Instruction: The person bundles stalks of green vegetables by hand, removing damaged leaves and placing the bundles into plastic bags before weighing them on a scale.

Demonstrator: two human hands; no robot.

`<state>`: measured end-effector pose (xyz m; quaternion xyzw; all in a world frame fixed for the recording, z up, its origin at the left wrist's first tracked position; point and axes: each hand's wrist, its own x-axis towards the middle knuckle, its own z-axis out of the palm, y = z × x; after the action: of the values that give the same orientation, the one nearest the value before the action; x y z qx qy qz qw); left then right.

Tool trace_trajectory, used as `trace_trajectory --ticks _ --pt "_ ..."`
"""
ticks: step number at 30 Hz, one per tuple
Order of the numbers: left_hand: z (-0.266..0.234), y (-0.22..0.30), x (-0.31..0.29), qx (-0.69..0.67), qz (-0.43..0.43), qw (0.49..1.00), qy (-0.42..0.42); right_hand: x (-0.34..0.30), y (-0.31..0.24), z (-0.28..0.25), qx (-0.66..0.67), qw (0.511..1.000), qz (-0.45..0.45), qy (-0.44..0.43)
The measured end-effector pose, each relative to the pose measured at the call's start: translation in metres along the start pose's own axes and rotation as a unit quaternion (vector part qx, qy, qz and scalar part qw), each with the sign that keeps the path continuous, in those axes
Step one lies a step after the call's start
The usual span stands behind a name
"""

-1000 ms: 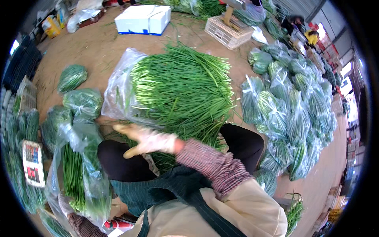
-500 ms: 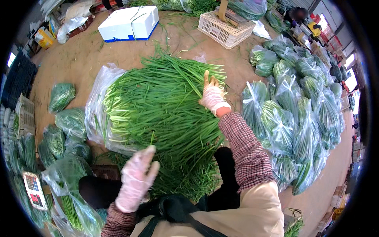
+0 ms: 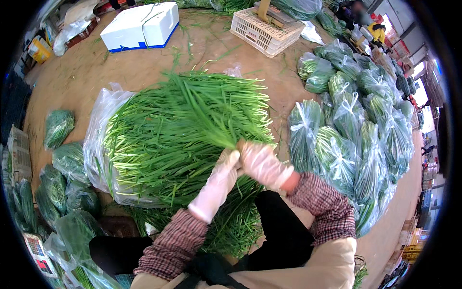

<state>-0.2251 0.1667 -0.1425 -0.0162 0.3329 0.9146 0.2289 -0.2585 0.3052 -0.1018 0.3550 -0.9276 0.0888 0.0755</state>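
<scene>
Both my gloved hands meet over a broad heap of green chives [image 3: 144,144], cut leaves with pale stem ends. A loose bunch of chives [image 3: 204,115] fans up and away from my fingers, blurred by motion. My right hand [image 3: 262,164] is closed round the bunch's pale lower end. Pressed against it from the left, my left hand [image 3: 216,183] has its fingers closed at the same stem ends; its fingertips are partly hidden. A clear plastic sheet [image 3: 98,139] lies under the heap's left side.
Tied clear bags of greens [image 3: 346,139] are piled at the right. More bagged greens [image 3: 72,161] lie at the left. A white foam box [image 3: 139,26] and a cream plastic crate [image 3: 264,33] stand at the far side. At the lower left is a calculator-like keypad device [image 3: 39,255].
My right hand has come back from the heap's right side with a bunch of chives. My left hand has moved up and right to meet it. The view has shifted slightly.
</scene>
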Motion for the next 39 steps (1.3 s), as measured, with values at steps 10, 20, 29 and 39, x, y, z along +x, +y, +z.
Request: trace_trajectory --ticks 10,20,29,39 --pt "-0.06 -0.053 0.023 -0.048 -0.071 0.982 0.167 0.15 0.25 0.057 0.197 0.944 0.264 0.014" --pt "-0.08 -0.042 0.017 -0.086 -0.105 0.966 0.222 0.195 0.263 0.147 0.206 0.852 0.409 -0.253" --pt "-0.074 -0.023 0.003 -0.125 -0.084 0.985 0.082 0.099 0.228 0.079 0.19 0.909 0.223 -0.296" --pt "-0.012 0.034 -0.078 -0.093 0.063 0.993 -0.039 0.086 0.193 0.037 0.032 0.957 0.238 -0.162"
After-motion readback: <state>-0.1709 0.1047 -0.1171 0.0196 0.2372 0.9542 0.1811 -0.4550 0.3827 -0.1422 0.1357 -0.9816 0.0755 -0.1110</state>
